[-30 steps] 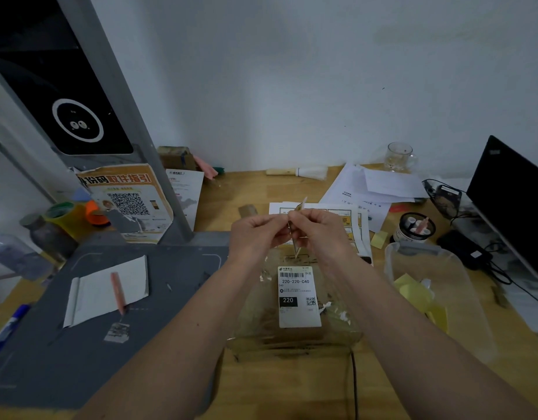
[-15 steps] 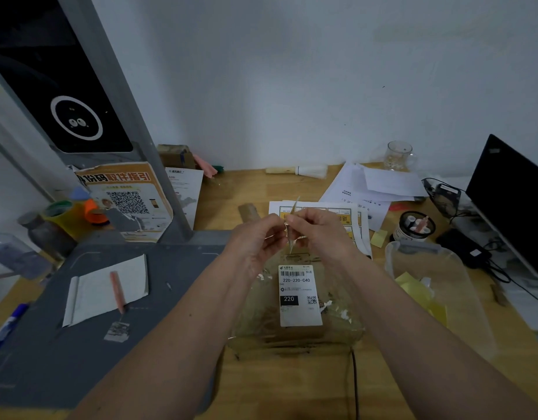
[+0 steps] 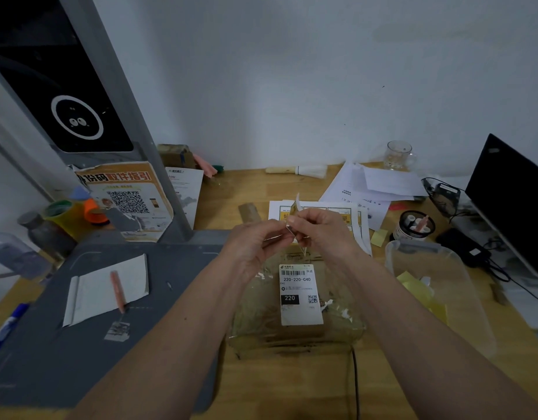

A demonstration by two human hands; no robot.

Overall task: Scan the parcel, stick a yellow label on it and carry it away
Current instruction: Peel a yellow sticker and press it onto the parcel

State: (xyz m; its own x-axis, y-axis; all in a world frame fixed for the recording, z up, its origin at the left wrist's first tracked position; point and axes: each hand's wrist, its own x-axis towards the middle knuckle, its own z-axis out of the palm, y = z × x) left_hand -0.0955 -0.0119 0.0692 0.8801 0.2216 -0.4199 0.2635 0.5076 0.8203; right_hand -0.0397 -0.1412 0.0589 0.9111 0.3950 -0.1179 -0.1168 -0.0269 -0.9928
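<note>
Together, left hand (image 3: 255,247) and right hand (image 3: 322,231) pinch one label (image 3: 297,206) above one parcel (image 3: 295,310)

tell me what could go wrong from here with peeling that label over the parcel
1. Both hands, left hand and right hand, pinch the small label by its edges; it already bends, so it might curl and stick to itself or to a finger.
2. The parcel is wrapped in wrinkled clear film, so the label may crease or bond poorly.
3. Pressed carelessly, it could cover the barcode on the white shipping label.
</note>
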